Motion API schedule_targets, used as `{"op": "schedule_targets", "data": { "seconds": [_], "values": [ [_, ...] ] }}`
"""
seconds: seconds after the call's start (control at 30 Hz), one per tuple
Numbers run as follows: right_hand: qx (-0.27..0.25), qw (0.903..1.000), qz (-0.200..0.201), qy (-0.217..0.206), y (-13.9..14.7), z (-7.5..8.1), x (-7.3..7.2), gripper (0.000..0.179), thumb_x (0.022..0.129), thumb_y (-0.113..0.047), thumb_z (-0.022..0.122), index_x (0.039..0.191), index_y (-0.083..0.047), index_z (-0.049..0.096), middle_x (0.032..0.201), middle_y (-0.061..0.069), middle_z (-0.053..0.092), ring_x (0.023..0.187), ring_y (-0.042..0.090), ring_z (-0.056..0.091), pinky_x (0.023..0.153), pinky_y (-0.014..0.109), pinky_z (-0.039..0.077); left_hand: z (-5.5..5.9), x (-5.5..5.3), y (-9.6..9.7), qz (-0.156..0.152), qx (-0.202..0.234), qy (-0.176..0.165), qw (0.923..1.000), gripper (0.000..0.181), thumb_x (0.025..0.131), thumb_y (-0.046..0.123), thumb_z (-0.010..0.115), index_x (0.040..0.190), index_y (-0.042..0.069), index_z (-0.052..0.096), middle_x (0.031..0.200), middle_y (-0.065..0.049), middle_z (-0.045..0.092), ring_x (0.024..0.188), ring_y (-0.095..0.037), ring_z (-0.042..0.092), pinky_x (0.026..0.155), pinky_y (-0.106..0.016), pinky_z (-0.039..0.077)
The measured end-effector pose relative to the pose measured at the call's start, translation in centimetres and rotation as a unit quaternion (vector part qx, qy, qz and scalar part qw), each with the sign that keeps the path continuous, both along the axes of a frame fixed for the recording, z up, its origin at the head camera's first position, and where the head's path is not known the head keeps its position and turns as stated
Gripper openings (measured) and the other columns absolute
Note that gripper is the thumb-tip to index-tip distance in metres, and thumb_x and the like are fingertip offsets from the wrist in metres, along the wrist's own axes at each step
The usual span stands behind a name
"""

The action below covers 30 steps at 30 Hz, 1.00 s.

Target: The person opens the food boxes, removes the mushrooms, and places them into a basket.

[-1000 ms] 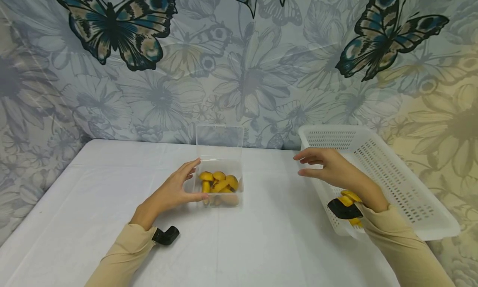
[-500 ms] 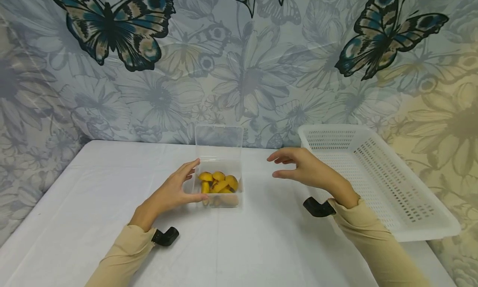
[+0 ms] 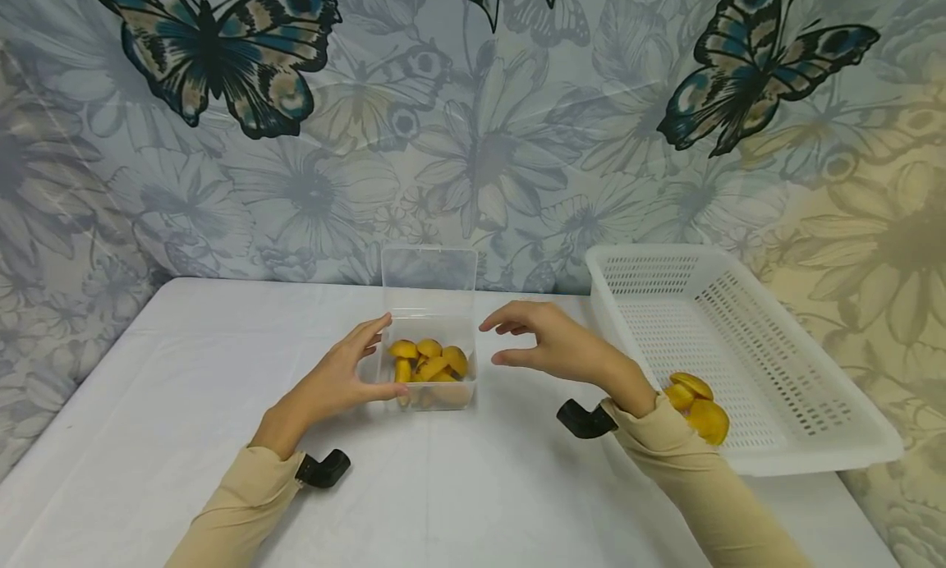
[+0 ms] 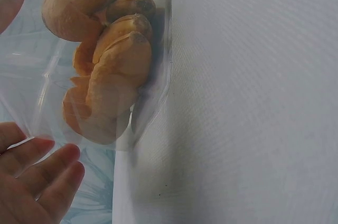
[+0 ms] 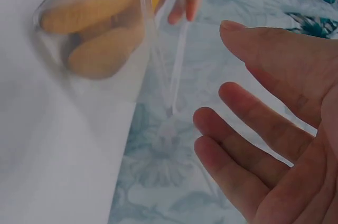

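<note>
A clear plastic box (image 3: 452, 328) stands on the table with its hinged lid (image 3: 429, 269) raised at the back. Inside lie several yellow mushrooms (image 3: 434, 367), their pale undersides showing through the wall in the left wrist view. My left hand (image 3: 332, 379) holds the box's left side, thumb at the front corner and fingertips at the rear. To the right of the box, my right hand (image 3: 565, 346) is in the air with thumb and fingers apart and nothing between them. In the right wrist view its fingertips (image 5: 205, 115) are a short way from the box.
A white perforated basket (image 3: 761, 338) stands on the right of the table, with yellow mushrooms (image 3: 707, 422) at its near end, partly hidden by the right sleeve. White cloth (image 3: 185, 371) covers the table. A butterfly-and-flower backdrop (image 3: 488, 158) hangs behind.
My right hand has moved left, empty, from over the basket to beside the box, uncovering mushrooms in the basket. My left hand and the box stay in place.
</note>
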State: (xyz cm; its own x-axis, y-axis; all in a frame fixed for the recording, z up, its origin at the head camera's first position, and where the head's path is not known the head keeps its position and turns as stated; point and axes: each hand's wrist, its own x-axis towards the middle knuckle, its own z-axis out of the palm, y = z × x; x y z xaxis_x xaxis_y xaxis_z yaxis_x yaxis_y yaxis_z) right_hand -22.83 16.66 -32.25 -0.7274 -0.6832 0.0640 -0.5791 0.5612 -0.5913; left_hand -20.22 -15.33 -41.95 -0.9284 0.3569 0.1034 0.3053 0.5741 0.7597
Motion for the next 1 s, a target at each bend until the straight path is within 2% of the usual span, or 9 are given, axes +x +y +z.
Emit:
{"op": "schedule_targets", "data": {
  "seconds": [0.47,0.7,1.0],
  "values": [
    [0.005,0.9991,0.039,-0.017,-3.6,-1.1,0.1,0.035,0.092,-0.015,0.071,0.126,-0.009,0.065,0.128,0.003,0.066,0.114,0.024,0.063,0.097,0.039,0.056,0.0,0.0,0.0,-0.002,0.015,-0.005,0.9999,0.105,0.076,0.043,0.085,0.158,0.019,0.025,0.156,-0.013,0.037,0.137,-0.039,0.046,0.113,-0.052,0.043],
    [0.014,0.9980,0.058,-0.017,-4.9,-1.7,-0.3,0.038,0.090,-0.011,0.074,0.126,-0.004,0.065,0.127,0.008,0.067,0.113,0.029,0.064,0.095,0.041,0.058,0.2,0.0,0.0,-0.003,0.015,-0.011,0.9998,0.106,0.076,0.045,0.085,0.158,0.019,0.024,0.158,-0.012,0.034,0.137,-0.040,0.046,0.113,-0.053,0.043],
    [0.009,0.9971,0.073,-0.020,-6.2,-2.9,-0.6,0.039,0.087,-0.001,0.074,0.125,-0.001,0.065,0.126,0.010,0.067,0.110,0.025,0.065,0.097,0.036,0.057,0.3,0.1,-0.1,-0.001,0.013,-0.018,0.9998,0.107,0.075,0.047,0.084,0.158,0.019,0.023,0.158,-0.012,0.033,0.136,-0.042,0.047,0.113,-0.055,0.043]
  ]
}}
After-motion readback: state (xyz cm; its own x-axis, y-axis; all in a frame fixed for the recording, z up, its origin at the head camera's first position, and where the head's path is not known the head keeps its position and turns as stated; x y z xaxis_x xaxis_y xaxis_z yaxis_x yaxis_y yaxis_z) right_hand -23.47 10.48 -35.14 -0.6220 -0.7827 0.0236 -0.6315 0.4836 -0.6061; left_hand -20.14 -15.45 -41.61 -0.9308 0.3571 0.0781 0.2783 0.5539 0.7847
